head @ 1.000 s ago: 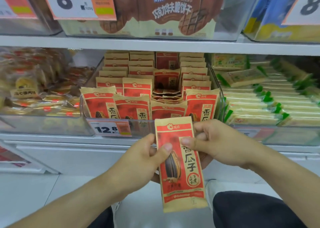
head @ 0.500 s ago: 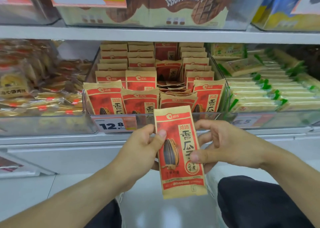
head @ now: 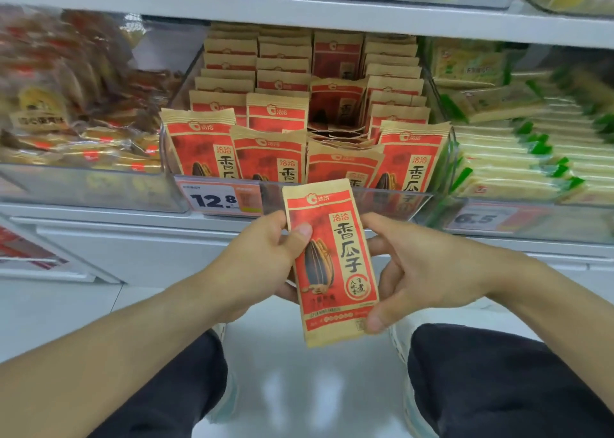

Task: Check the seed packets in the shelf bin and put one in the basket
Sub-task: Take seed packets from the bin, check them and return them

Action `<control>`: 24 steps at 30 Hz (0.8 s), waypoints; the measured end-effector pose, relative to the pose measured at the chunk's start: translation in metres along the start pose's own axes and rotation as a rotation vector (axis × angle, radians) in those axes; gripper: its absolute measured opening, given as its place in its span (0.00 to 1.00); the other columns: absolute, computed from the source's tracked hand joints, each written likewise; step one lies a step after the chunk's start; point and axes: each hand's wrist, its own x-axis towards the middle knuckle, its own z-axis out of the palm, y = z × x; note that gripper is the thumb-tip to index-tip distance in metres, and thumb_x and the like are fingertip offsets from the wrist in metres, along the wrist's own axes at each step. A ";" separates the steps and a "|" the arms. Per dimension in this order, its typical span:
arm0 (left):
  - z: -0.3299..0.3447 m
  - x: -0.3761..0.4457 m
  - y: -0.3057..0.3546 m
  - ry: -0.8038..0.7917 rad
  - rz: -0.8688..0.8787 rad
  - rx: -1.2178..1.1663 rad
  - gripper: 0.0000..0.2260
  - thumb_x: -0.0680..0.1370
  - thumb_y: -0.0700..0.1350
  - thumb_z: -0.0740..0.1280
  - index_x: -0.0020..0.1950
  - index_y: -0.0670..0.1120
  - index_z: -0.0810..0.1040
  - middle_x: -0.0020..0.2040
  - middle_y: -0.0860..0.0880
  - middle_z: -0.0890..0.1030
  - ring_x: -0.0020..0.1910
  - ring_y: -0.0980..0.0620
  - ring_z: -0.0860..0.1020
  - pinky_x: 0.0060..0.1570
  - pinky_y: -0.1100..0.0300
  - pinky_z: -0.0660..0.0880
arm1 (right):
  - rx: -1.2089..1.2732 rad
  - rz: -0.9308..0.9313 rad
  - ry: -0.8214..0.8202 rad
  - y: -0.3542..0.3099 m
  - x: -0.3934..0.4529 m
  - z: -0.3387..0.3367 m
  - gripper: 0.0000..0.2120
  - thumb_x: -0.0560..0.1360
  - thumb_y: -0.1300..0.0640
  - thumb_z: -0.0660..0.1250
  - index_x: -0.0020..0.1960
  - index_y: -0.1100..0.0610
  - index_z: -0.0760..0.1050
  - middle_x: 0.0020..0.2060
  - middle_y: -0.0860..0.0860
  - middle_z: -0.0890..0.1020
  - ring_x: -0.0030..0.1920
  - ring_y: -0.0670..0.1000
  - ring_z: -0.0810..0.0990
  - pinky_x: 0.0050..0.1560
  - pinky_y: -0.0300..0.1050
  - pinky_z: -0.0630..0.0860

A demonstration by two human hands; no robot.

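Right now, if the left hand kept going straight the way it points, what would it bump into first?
Probably the clear bin front, right behind the held packet. The left hand points up toward the shelf; depth is hard to judge.

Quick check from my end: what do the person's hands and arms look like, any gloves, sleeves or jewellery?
Both the left hand and right hand are bare: no gloves, rings or watch visible. Forearms are uncovered as far as the frame shows, no sleeves in view.

The scene is seen from one head camera, directed forward and down, close to the white metal shelf [head: 299, 12].
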 end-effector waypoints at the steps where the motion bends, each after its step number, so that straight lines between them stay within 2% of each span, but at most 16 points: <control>1: 0.003 -0.002 0.001 0.022 0.022 0.047 0.11 0.85 0.49 0.57 0.63 0.47 0.75 0.48 0.48 0.87 0.42 0.48 0.87 0.39 0.49 0.84 | -0.021 -0.012 0.012 0.001 0.002 -0.004 0.34 0.69 0.57 0.82 0.69 0.44 0.68 0.59 0.49 0.83 0.45 0.57 0.88 0.48 0.56 0.85; 3: 0.010 -0.004 0.003 0.049 0.053 0.151 0.10 0.85 0.50 0.58 0.64 0.49 0.73 0.49 0.49 0.86 0.42 0.50 0.86 0.39 0.47 0.84 | -0.027 -0.027 0.095 0.003 0.007 -0.011 0.21 0.74 0.48 0.75 0.64 0.50 0.76 0.51 0.50 0.86 0.44 0.54 0.88 0.48 0.57 0.85; 5: 0.016 -0.007 0.006 0.039 0.077 0.221 0.11 0.84 0.52 0.57 0.65 0.52 0.71 0.51 0.50 0.85 0.42 0.52 0.86 0.38 0.48 0.84 | -0.008 -0.011 0.177 0.004 0.010 -0.012 0.16 0.77 0.46 0.68 0.61 0.53 0.80 0.46 0.50 0.87 0.41 0.52 0.88 0.48 0.55 0.85; 8: 0.024 -0.011 0.013 0.014 0.142 0.214 0.18 0.81 0.60 0.53 0.64 0.51 0.71 0.50 0.51 0.85 0.43 0.52 0.86 0.36 0.48 0.84 | 0.103 -0.008 0.178 0.008 0.012 -0.007 0.17 0.79 0.43 0.64 0.61 0.53 0.80 0.46 0.52 0.88 0.44 0.55 0.88 0.50 0.56 0.85; 11: 0.028 -0.009 0.017 0.022 0.158 0.180 0.22 0.79 0.64 0.50 0.62 0.54 0.75 0.47 0.53 0.86 0.42 0.52 0.86 0.35 0.52 0.84 | 0.228 0.008 0.208 0.012 0.011 -0.006 0.18 0.80 0.44 0.65 0.64 0.53 0.76 0.47 0.55 0.88 0.45 0.57 0.88 0.51 0.58 0.85; 13: 0.026 -0.005 0.020 0.005 0.134 0.131 0.21 0.78 0.64 0.50 0.57 0.57 0.78 0.44 0.50 0.86 0.39 0.47 0.86 0.34 0.51 0.83 | 0.353 0.037 0.258 0.011 0.009 -0.004 0.20 0.78 0.47 0.70 0.66 0.55 0.72 0.47 0.55 0.88 0.45 0.56 0.88 0.48 0.56 0.85; 15: 0.022 -0.002 0.022 -0.054 0.129 0.098 0.21 0.79 0.63 0.52 0.54 0.56 0.81 0.42 0.44 0.86 0.38 0.40 0.85 0.35 0.46 0.84 | 0.472 0.065 0.342 0.009 0.005 0.000 0.23 0.75 0.51 0.74 0.64 0.56 0.69 0.48 0.56 0.85 0.44 0.52 0.88 0.43 0.53 0.86; 17: 0.017 -0.001 0.020 -0.138 0.128 0.101 0.21 0.82 0.65 0.53 0.54 0.56 0.81 0.43 0.43 0.85 0.37 0.36 0.84 0.36 0.44 0.84 | 0.472 0.059 0.394 0.007 0.003 0.003 0.21 0.74 0.51 0.74 0.62 0.56 0.70 0.50 0.56 0.83 0.46 0.49 0.87 0.43 0.54 0.86; 19: 0.013 0.000 0.016 -0.210 0.120 0.124 0.20 0.81 0.63 0.55 0.56 0.52 0.80 0.44 0.41 0.85 0.37 0.35 0.84 0.36 0.46 0.83 | 0.452 0.046 0.341 0.005 0.002 0.007 0.24 0.73 0.44 0.73 0.60 0.57 0.72 0.51 0.57 0.84 0.49 0.51 0.87 0.48 0.57 0.85; 21: 0.010 0.000 0.013 -0.251 0.132 0.177 0.21 0.81 0.61 0.56 0.57 0.46 0.78 0.45 0.40 0.85 0.37 0.37 0.84 0.38 0.47 0.82 | 0.512 0.057 0.226 0.002 0.004 0.012 0.32 0.69 0.35 0.70 0.61 0.58 0.72 0.49 0.55 0.86 0.49 0.54 0.87 0.52 0.55 0.84; 24: 0.002 0.002 0.011 -0.291 0.170 0.264 0.18 0.83 0.55 0.57 0.53 0.42 0.78 0.46 0.42 0.86 0.40 0.40 0.85 0.41 0.48 0.82 | 0.505 0.048 0.153 -0.004 0.012 0.016 0.33 0.68 0.34 0.69 0.61 0.58 0.72 0.47 0.55 0.87 0.49 0.57 0.87 0.52 0.53 0.84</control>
